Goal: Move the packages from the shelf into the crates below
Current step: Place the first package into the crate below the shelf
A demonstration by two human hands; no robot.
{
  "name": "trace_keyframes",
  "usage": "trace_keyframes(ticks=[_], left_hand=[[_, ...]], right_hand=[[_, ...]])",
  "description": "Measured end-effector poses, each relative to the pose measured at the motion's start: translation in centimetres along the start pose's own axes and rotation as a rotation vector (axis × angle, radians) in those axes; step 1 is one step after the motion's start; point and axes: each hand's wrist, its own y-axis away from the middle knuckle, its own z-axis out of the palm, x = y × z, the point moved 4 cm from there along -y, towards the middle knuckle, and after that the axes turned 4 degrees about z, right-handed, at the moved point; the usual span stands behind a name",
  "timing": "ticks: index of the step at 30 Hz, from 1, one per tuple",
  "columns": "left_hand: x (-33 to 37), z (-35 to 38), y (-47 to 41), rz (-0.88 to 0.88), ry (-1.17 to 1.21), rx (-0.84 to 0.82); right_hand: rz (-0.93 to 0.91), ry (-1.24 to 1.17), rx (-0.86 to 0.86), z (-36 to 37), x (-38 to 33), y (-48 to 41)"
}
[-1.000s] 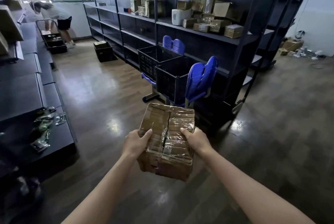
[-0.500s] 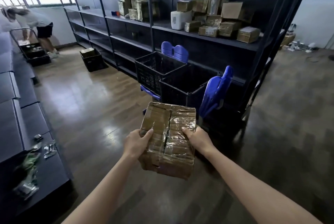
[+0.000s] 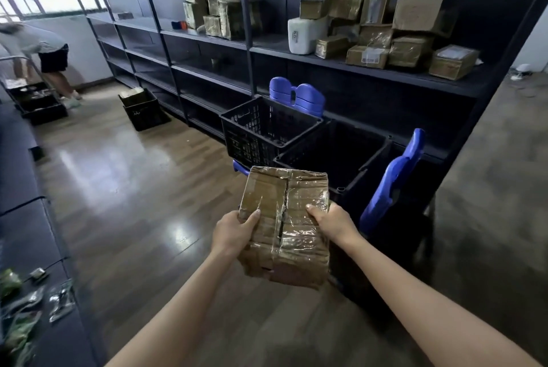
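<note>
A taped brown cardboard package (image 3: 284,218) is held in front of me, above the floor. My left hand (image 3: 234,232) grips its left side and my right hand (image 3: 333,223) grips its right side, thumbs on top. Just beyond it stand two black crates on blue chairs: a near crate (image 3: 367,163) and a farther mesh crate (image 3: 240,120). Both look empty from here. Several more brown packages (image 3: 409,49) and a white one (image 3: 305,34) lie on the dark shelf (image 3: 341,66) above the crates. Another stack of packages (image 3: 219,8) sits farther left on the shelf.
A blue chair back (image 3: 391,183) stands right of the near crate. Another black crate (image 3: 143,110) with contents sits on the wooden floor by the shelf. A person (image 3: 44,52) bends over a cart at far left. A dark counter (image 3: 29,248) with small wrapped items runs along my left.
I have come closer to the crates and shelf, which now look larger. The package stays held in both hands, now just short of the near crate.
</note>
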Motion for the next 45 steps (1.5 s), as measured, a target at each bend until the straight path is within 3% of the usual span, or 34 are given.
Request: trace_keyframes(ticks=[13, 26, 35, 45], left_hand=[[5.0, 0.2, -20.7, 0.111, -0.043, -0.095], [10.6, 3.3, -43.6, 0.363, -0.096, -0.346], [14.2, 8.1, -49.4, 0.423, -0.068, -0.493], [17.5, 13.0, -50.3, 0.411, -0.008, -0.533]], right_hand=[[0.073, -0.042, 0.154, 1.0, -7.2, -15.6], [0.226, -0.175, 0.436, 1.8, -13.2, -30.9], [0.294, -0.173, 0.602, -0.9, -14.1, -34.1], [0.296, -0.132, 0.602, -5.7, -12.8, -36.4]])
